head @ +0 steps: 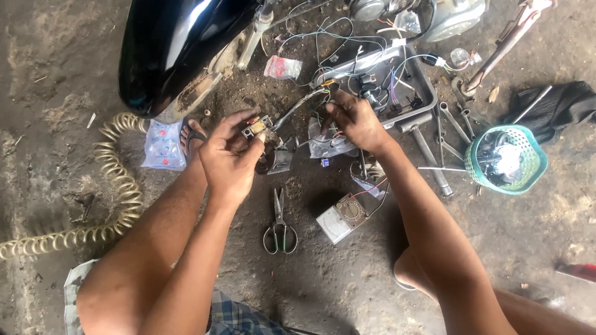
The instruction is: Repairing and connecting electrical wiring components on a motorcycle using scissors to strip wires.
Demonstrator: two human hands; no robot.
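While I crouch over the dirt floor point(49, 74), my left hand point(228, 155) holds a small switch block point(257, 127), a grey metal piece with a yellowish face, up in front of me. My thumb and fingers are closed around it, so the block sits right at my fingertips, pinched between them with its face turned upward. A grey cable point(297, 105) runs from the block's far side up and to the right, toward my right hand point(355, 121). That hand is curled shut on a bundle of thin coloured wires point(329, 87) at the cable's other end; the wires poke out above my knuckles, and I cannot tell how many I grip. The two hands are near each other but not touching, with the cable stretched between them.

Below my hands, green-handled scissors point(280, 224) lie on the ground with the blades pointing away from me, and just beside them to the right lies a small grey meter point(343, 216) with a round dial. Beyond my right hand a metal tray point(428, 105) holds loose wires and small parts, and wrenches point(453, 124) lie next to it. Farther right stands a green plastic basket point(506, 160). A yellowish coiled hose point(118, 180) curls along the floor on my left, under a glossy black fender point(167, 49).
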